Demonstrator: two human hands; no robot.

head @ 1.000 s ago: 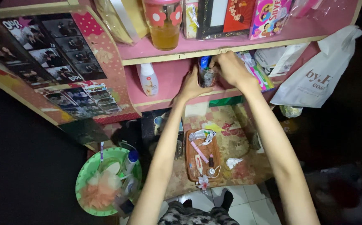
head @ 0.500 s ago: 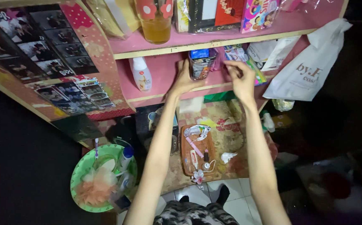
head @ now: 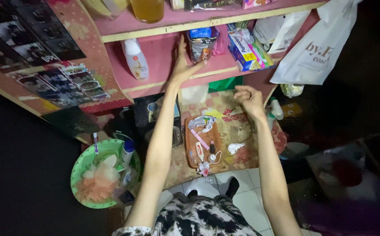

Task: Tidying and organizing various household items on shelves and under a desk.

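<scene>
Pink shelf point(head: 163, 52), snack-filled jar point(head: 201, 43)

Pink shelf point(head: 163, 52) — bottle point(head: 135, 59), packet point(head: 201, 43), box point(head: 244, 50)

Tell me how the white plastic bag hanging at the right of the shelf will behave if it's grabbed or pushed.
The white plastic bag looks thin and creased, so it will probably be floppy and crumple under fingers. It hangs loosely off the pink shelf, so a push would likely swing it. It seems light; its contents cannot be seen.
</scene>
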